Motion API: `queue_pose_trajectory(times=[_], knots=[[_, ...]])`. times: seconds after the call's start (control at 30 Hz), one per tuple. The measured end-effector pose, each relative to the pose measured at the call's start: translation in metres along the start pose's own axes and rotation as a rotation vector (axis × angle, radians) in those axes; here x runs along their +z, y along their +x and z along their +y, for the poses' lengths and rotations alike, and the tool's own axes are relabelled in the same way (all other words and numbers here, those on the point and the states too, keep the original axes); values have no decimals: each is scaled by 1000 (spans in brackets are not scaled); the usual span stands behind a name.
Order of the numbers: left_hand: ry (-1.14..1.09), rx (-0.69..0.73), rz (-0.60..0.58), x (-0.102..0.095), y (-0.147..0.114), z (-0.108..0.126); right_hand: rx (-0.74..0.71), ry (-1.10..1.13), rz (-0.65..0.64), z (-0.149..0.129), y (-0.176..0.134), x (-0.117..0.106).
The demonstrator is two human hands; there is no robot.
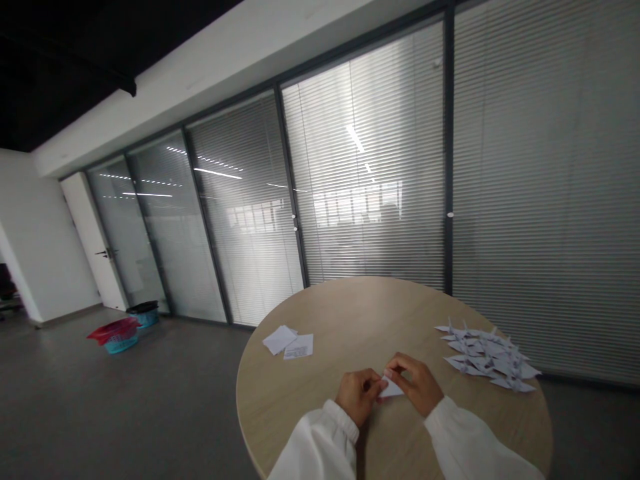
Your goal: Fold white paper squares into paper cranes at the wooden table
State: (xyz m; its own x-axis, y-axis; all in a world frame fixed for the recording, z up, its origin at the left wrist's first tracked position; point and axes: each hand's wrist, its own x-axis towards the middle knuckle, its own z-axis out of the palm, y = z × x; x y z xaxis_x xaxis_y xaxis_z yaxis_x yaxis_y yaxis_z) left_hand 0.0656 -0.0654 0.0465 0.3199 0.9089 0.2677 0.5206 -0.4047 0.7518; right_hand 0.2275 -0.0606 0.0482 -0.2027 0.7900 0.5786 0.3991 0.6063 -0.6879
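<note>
A small folded piece of white paper (pixel 393 387) lies between my hands, low over the near part of the round table. My left hand (pixel 357 395) pinches its left edge, fingers curled. From above and to the right, my right hand (pixel 414 382) grips the top of the same paper between thumb and fingers. Part of the paper is covered by my fingers. To the right sits a cluster of folded white paper cranes (pixel 485 357). Off to the left are several flat sheets of white paper (pixel 299 347), one with print on it.
The round wooden table (pixel 360 307) stands before a glass partition with blinds (pixel 370 167). On the floor at left are a blue bin with a red liner (pixel 120 341) and one with a black liner (pixel 145 317). A white door (pixel 95 240) stands further back.
</note>
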Motion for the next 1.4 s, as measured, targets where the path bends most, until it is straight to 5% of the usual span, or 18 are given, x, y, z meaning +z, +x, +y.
queue_pose_trajectory(times=[0.17, 0.5, 0.77, 1.07, 1.4], knots=[[-65, 16, -3, 0, -1, -1, 61, 17, 29, 1, 1, -1], [110, 107, 111, -9, 1, -7, 172, 141, -139, 6, 1, 2], [35, 44, 6, -5, 1, -8, 158, 124, -187, 5, -2, 5], [137, 97, 183, -11, 1, -7, 199, 394, -253, 12, -1, 8], [28, 71, 228, -13, 2, -4, 225, 330, -193, 10, 0, 5]])
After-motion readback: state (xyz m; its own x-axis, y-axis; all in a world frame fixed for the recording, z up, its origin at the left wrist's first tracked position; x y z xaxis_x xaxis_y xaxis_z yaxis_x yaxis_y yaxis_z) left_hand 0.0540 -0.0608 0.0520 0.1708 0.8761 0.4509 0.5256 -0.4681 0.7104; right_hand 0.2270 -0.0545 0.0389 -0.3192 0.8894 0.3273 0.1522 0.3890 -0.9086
